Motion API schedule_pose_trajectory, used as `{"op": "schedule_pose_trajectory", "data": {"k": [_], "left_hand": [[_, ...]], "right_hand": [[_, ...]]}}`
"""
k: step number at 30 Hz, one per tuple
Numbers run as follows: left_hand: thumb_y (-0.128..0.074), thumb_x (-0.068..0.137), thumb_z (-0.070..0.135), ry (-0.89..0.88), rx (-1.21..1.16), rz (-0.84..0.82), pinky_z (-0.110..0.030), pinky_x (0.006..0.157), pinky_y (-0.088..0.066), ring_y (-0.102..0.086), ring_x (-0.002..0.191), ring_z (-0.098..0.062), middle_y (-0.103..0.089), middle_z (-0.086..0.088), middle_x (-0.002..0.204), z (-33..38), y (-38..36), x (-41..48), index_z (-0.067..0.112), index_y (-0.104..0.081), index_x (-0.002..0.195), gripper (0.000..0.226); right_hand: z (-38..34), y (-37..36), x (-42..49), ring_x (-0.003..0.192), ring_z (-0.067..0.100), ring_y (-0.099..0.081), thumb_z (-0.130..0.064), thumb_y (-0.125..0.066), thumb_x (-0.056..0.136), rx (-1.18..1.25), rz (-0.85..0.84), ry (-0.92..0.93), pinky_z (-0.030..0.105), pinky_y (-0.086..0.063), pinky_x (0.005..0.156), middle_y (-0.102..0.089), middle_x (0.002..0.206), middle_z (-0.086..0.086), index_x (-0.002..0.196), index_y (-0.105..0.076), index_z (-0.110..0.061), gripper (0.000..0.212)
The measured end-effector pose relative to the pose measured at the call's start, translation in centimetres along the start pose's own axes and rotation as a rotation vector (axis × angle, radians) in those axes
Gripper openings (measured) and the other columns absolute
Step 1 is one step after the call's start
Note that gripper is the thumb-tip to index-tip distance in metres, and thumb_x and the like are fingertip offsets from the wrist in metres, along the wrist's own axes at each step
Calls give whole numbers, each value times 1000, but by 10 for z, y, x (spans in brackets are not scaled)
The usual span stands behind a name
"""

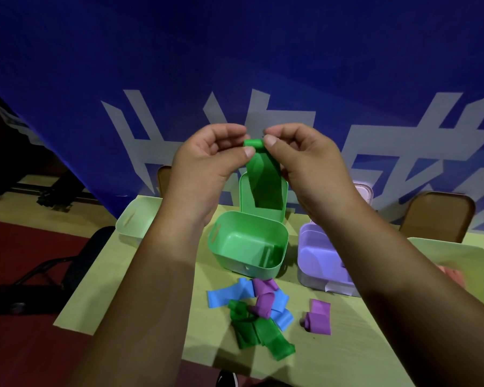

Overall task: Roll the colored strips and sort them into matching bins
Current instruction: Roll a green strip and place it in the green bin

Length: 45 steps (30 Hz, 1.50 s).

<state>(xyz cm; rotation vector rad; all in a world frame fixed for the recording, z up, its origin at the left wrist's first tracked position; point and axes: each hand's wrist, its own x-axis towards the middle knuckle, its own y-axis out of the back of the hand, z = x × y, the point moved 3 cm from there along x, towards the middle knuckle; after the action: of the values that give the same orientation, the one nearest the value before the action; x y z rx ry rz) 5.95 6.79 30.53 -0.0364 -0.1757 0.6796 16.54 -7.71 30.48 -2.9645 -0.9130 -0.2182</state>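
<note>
Raised above the green bin (252,270), the left hand (207,160) and right hand (305,160) pinch the green strip (263,174) by its rolled top, thumbs facing (tail hanging toward the bin), forearms converging.

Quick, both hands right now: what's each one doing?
Left hand: pinching the rolled top end of the green strip.
Right hand: pinching the same rolled end from the other side.

The yellow-green counter (319,358) carries a green bin (249,272), a purple bin (310,255) just beside it and a pale bin (134,219) at its left edge. Loose blue, purple and green strips (266,331) lie heaped in front of them.
</note>
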Motion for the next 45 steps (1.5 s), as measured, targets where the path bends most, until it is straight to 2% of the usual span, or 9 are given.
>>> {"op": "schedule_pose_trajectory", "data": {"k": [4,7,12,16,20,30,34,39,45], "left_hand": [[-77,97,6,41,-44,-4,-40,97,-63,-77,110,-27,-79,-13,112,0,-3,-1,6,-74,123,27],[-74,102,21,67,-8,-12,-47,100,-63,-79,108,-30,-80,-15,113,2,-5,-2,6,-74,122,25],[-75,102,21,-5,118,30,-50,92,-65,-78,101,-36,-82,-11,103,2,-5,0,11,-79,116,17],[-76,100,12,-37,106,25,-42,91,-65,-78,100,-33,-81,-11,105,1,-3,1,12,-79,118,19],[-76,98,5,-49,115,6,-35,89,-64,-78,99,-24,-80,-12,105,-1,-3,0,12,-79,119,22],[-78,99,13,34,43,9,-50,100,-63,-79,107,-29,-81,-12,110,-3,-11,-2,8,-75,122,24],[-76,101,18,50,47,32,-45,95,-65,-80,102,-28,-82,-11,106,-4,-12,-2,9,-77,117,19],[-80,96,8,-13,74,59,-35,86,-64,-79,94,-23,-82,-10,102,-3,-9,1,10,-78,114,18],[-83,91,4,-78,177,29,-30,88,-63,-78,101,-17,-82,-1,102,-1,-8,-1,16,-81,110,23]], "right_hand": [[-3,0,1,88,22,-72,-16,-72,103,-13,6,33,41,-62,88,-73,97,14,116,-75,-19,14],[-2,-1,4,103,30,-74,-10,-73,101,8,16,54,52,-60,100,-76,108,14,117,-75,-18,18],[0,-1,4,108,25,-76,-2,-70,101,69,11,24,40,-62,100,-78,112,7,124,-71,-10,25],[4,0,4,100,26,-77,-29,-76,97,52,18,-43,51,-62,97,-78,105,8,116,-77,-22,20],[6,1,3,90,17,-75,-37,-73,101,-2,9,-58,46,-63,90,-80,100,2,111,-78,-25,17],[7,1,7,97,36,-73,-14,-72,102,19,23,9,51,-62,95,-73,103,19,119,-76,-20,19],[5,0,6,105,27,-74,-11,-72,101,-15,19,39,50,-60,101,-76,109,8,119,-74,-23,22],[3,1,5,89,8,-74,-12,-72,101,21,1,-35,25,-58,80,-79,108,1,126,-72,-17,26],[8,3,6,93,19,-76,-48,-74,95,-27,10,-85,57,-61,96,-80,93,-3,106,-80,-26,25]]}}
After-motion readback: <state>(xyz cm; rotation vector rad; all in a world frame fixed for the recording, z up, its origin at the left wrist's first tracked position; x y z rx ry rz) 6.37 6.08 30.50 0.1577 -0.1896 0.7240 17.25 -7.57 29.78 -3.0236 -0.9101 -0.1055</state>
